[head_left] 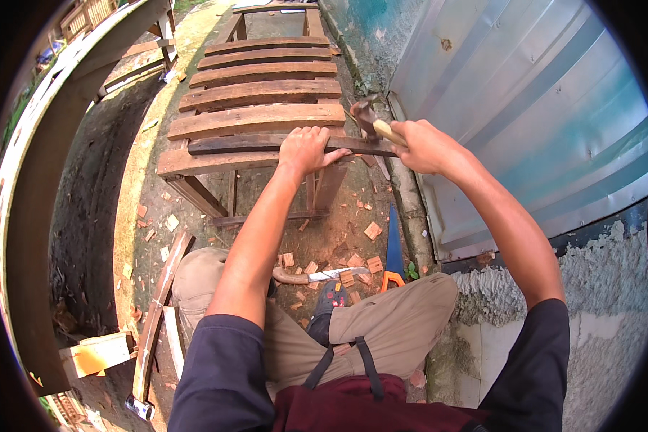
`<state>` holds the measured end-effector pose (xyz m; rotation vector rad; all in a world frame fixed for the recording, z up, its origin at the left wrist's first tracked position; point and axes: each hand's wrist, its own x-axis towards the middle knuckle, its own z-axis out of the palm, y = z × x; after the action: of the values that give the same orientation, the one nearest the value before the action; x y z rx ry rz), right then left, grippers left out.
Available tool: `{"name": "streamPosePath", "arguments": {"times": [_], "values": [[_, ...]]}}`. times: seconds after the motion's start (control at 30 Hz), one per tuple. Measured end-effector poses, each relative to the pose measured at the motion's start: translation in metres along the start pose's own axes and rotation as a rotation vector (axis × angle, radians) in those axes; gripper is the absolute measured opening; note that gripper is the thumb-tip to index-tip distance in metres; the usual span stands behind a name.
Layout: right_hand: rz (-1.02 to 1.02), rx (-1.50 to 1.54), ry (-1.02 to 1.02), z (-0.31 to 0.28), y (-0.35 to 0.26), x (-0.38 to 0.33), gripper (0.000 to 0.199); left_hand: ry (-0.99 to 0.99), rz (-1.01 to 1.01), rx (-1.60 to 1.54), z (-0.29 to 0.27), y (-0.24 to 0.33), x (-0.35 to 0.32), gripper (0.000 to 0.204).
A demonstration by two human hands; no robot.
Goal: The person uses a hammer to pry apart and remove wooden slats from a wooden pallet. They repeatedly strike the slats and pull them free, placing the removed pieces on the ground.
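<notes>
Strip of dark, narrow wood point(230, 145) runs nine-to-three o'clock, gripped by the curled left hand point(304, 150). Nearest its three-o'clock end, the right hand point(425, 145) clenches a pale-handled, rusty-metal-headed tool point(387, 132).

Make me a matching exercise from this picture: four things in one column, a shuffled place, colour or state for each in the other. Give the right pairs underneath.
Column one
1. Left hand
2. Saw
3. Right hand
4. Metal sheet

Column two
A. Closed around a pale tool handle
B. Silvery and ridged, at the right side of the view
C. Blue and orange
D. Closed over a dark wood strip

Right pairs: 1-D, 2-C, 3-A, 4-B
</notes>
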<state>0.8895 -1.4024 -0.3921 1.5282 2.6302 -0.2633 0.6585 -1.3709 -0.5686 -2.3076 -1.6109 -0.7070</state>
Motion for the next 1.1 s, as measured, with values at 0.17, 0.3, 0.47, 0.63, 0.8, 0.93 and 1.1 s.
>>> {"name": "streamPosePath", "arguments": {"times": [0.17,0.3,0.47,0.63,0.8,0.93,1.1], "values": [[0.011,0.19,0.302,-0.013,-0.006,-0.004,0.036,-0.06,-0.014,0.035,-0.003,-0.004,0.0,0.07],[-0.077,0.311,0.5,0.02,0.0,-0.013,0.039,-0.076,0.002,-0.006,-0.002,0.001,0.004,0.07],[0.002,0.239,0.272,0.017,-0.003,-0.023,0.049,-0.102,-0.033,0.014,-0.004,0.0,0.0,0.07],[-0.18,0.351,0.715,0.038,-0.005,-0.026,0.05,-0.007,-0.002,-0.006,0.002,0.001,0.003,0.068],[0.063,0.182,0.235,0.018,-0.002,-0.028,0.053,-0.063,-0.027,0.01,-0.002,0.001,0.0,0.07],[-0.171,0.313,0.739,0.036,0.008,-0.024,0.055,0.001,-0.017,0.0,0.001,0.001,0.002,0.067],[0.01,0.209,0.338,0.068,0.024,-0.029,0.056,0.043,0.0,-0.015,0.002,0.002,0.003,0.065]]}}
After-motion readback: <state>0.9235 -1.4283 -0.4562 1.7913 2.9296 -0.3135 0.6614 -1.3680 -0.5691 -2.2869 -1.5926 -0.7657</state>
